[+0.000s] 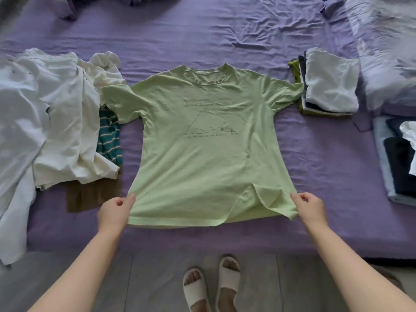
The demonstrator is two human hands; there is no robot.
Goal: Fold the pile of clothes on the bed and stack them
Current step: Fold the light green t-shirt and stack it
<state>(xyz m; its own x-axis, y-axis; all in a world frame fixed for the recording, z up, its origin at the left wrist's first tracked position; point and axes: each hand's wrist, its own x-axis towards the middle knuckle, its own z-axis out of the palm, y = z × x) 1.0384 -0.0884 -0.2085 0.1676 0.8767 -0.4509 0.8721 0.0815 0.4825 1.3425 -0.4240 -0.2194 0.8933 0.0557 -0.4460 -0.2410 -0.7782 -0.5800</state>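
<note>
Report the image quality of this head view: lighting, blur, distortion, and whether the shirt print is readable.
Head view: soft, even light, with no glare or hard shadows; wide-angle bending stretches the forearms and the purple bed sheet edges; the bedding at top right is smeared; the green T-shirt is fairly sharp, but its printed text is too small to read.

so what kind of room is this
Most likely a bedroom: a bed with a purple sheet, a rumpled duvet on it, and clothes being folded there, a green t-shirt beside a folded stack.
</note>
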